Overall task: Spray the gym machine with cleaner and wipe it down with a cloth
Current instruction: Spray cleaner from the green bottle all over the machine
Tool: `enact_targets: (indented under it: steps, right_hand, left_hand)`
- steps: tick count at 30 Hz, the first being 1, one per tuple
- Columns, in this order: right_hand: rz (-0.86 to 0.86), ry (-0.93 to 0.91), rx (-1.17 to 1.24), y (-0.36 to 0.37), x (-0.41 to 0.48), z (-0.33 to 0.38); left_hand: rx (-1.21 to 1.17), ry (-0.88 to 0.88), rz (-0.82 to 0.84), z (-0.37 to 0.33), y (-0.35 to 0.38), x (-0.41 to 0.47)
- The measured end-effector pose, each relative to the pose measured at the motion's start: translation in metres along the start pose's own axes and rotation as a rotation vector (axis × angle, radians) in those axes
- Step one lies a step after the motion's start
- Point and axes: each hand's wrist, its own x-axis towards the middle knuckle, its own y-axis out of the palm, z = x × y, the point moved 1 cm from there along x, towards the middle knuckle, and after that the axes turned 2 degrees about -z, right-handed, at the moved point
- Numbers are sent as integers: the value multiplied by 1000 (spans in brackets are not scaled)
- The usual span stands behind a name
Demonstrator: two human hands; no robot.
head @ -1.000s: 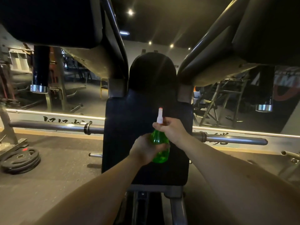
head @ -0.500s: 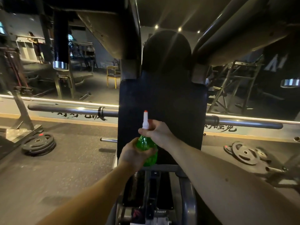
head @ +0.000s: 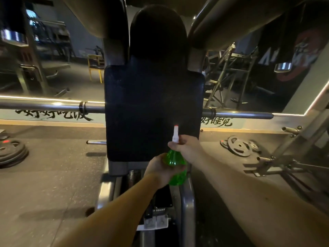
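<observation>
Gym floor (head: 53, 175) — plate stack (head: 10, 154) at left; loose plates (head: 239, 147) at right; machine (head: 153, 113) between.

Bare left hand (head: 157, 169), bare right hand (head: 187, 146), bare forearms (head: 114, 216), small dark speck on the right one

The bottle (head: 175, 168) is translucent green, its nozzle (head: 175, 135) white with a red tip. The machine's back pad (head: 153, 111) is black. The far-left chair (head: 95, 68) is yellow-framed. The bar (head: 53, 106) is silver, and the pale wall strip (head: 44, 120) carries black brush lettering.

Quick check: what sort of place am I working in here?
Almost certainly a gym: weight plates lie on the floor, and a steel barbell runs behind the machine's black back pad.
</observation>
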Motion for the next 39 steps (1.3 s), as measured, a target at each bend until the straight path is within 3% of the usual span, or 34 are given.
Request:
enact_targets:
  steps: [5, 12, 16, 23, 29, 39]
  right_hand:
    - [215, 21, 21, 81, -11, 7]
    - [312, 15, 47, 154, -34, -13]
    - [286, 114, 78, 140, -46, -51]
    - [23, 165, -39, 74, -70, -128]
    - [79, 197, -56, 75, -115, -173]
    - [211, 275, 8, 180, -231, -240]
  left_hand:
    - [-35, -100, -145, 60, -41, -35]
    - [-63, -200, -230, 135, -61, -62]
    - [-17, -210, -128, 146, -29, -63]
    - [45, -121, 76, 138, 66, -47]
    - [111, -169, 165, 176, 101, -81]
    - [154, -288, 218, 298, 91, -198]
